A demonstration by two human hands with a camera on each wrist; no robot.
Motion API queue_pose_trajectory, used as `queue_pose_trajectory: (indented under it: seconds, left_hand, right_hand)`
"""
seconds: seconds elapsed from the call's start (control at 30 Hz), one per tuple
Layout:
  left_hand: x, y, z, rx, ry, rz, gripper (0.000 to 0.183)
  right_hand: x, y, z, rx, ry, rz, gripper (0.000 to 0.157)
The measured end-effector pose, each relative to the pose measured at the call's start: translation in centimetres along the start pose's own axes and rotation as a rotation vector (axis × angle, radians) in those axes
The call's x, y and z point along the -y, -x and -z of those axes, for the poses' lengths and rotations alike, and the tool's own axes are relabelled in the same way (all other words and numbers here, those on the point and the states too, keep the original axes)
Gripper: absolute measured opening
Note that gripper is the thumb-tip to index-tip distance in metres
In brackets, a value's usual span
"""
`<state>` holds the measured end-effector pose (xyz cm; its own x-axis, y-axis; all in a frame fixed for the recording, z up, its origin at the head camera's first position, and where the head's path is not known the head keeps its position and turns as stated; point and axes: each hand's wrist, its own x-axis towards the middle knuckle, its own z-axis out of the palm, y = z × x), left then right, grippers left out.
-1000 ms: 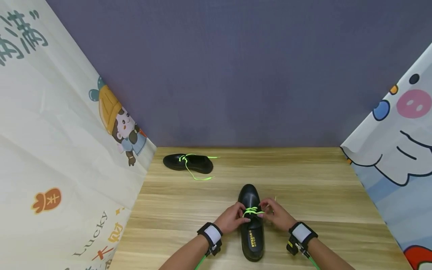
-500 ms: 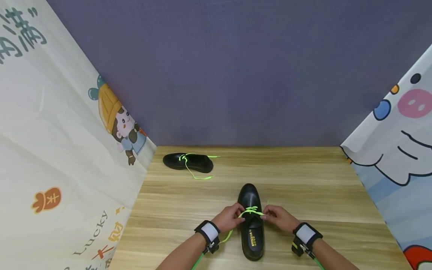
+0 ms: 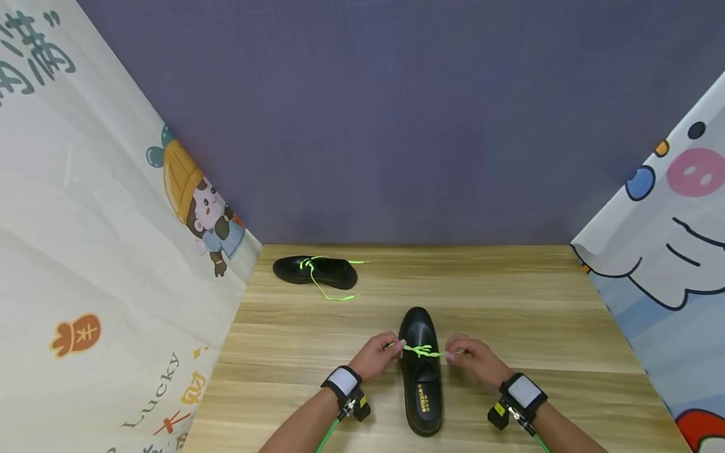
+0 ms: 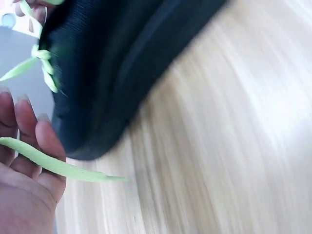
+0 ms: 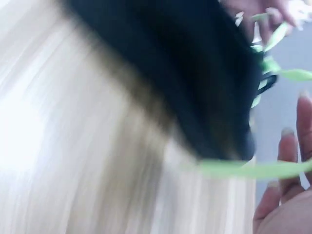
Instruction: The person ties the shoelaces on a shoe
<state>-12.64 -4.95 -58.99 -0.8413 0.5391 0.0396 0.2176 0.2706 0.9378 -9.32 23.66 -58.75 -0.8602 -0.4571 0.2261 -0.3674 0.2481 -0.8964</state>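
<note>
A black dress shoe (image 3: 420,324) stands upright on the wooden surface, toe pointing away. Its neon green shoelace (image 3: 421,351) is crossed at the throat and stretched out to both sides. On the left, my left hand (image 3: 374,357) pinches one part of the lace between thumb and fingertips. My right hand (image 3: 477,360) pinches the opposite part just off the shoe's right side. A loose lace end (image 4: 58,165) lies across the left palm in the left wrist view. In the right wrist view, a blurred lace end (image 5: 258,169) crosses the right hand's fingers. Both pinch points lie outside the wrist views.
A second black shoe (image 3: 334,274) with trailing green laces lies at the back left, toe to the left. A grey-blue panel (image 3: 419,126) rises behind the wooden surface (image 3: 510,302). Printed white sheets (image 3: 113,251) flank both sides.
Both hands have moved apart from the shoe's throat, the left one up and left, the right one to the right. The lace between them is now drawn straighter.
</note>
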Motion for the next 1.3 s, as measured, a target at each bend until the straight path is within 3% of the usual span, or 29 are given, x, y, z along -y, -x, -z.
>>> queue_pose_trajectory:
  seconds: [0.17,0.37,0.57,0.7,0.87,1.13,1.3]
  left_hand:
    - [-0.7,-0.7,-0.6,-0.052,0.205,-0.017,0.028]
    - [-1.5,-1.7,-1.2,-0.091,0.407,0.073,0.034]
    - [-1.9,-2.2,-1.8,-0.141,0.579,0.114,0.029]
    - [-2.0,-2.3,-2.1,-0.155,0.667,0.129,0.029]
    - [-1.7,-2.5,-2.7,-0.183,0.666,0.139,0.031]
    - [-1.6,-2.6,-3.5,-0.161,0.765,0.104,0.033]
    - [-1.8,-2.8,-3.7,-0.22,0.801,0.17,0.032]
  right_hand:
    - [0.5,-1.1,-0.3,-0.061,-0.216,-0.028,0.019]
    - [1.1,-2.3,-0.9,-0.09,-0.533,-0.105,0.032]
    - [1.2,-3.0,-2.0,-0.135,-0.78,-0.096,0.035]
    - [1.2,-3.3,-2.6,-0.174,-0.785,-0.141,0.03]
    - [1.0,-3.4,-3.1,-0.223,-0.784,-0.182,0.025]
    - [0.6,-3.6,-4.4,-0.221,-0.742,-0.197,0.019]
    - [0.8,-3.8,-4.8,-0.267,-0.692,-0.291,0.02]
